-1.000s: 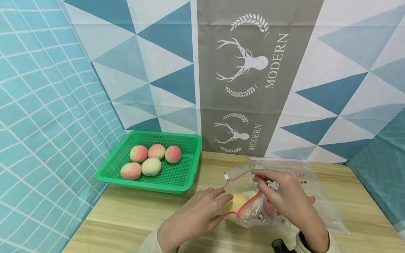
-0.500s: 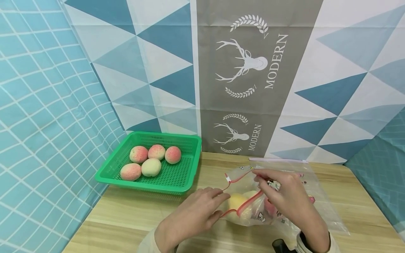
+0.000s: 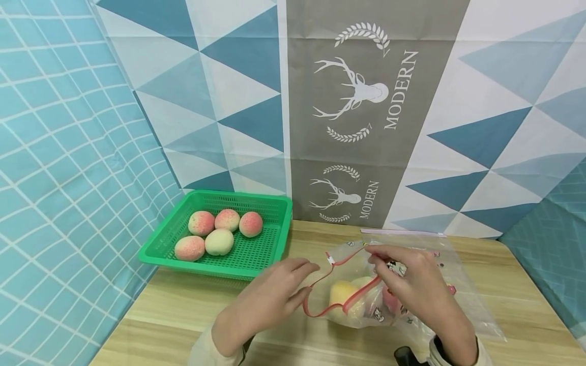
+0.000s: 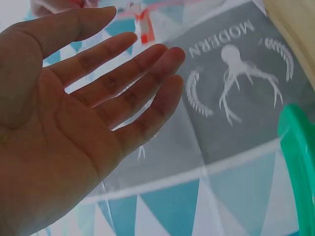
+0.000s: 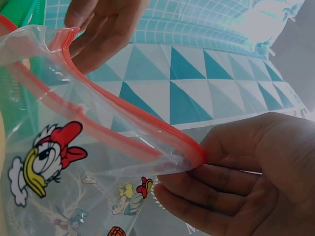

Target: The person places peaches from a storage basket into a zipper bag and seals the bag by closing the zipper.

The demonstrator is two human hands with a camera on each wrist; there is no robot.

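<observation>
My right hand (image 3: 414,279) pinches the red-edged mouth of a clear zip bag (image 3: 363,293) between thumb and fingers. The right wrist view shows that grip at the corner of the red zip strip (image 5: 189,147); cartoon characters are printed on the film. Inside the bag lie a yellow fruit (image 3: 343,293), a paler one behind it and a pink one (image 3: 390,301) partly covered by my right hand. Just left of the bag's gaping mouth is my left hand (image 3: 270,295). Its fingers (image 4: 133,96) are extended with nothing in the palm. A white slider (image 3: 330,260) sits on the red strip.
A green basket (image 3: 270,259) with several peaches (image 3: 219,242) stands on the wooden table (image 3: 183,310) to the left. Another clear bag with a pale purple zip (image 3: 403,232) lies flat at the right. A patterned backdrop rises behind.
My left hand has drawn back left from the bag's mouth. The near red rim has spread out leftward into a wider loop. The right hand keeps its grip in place.
</observation>
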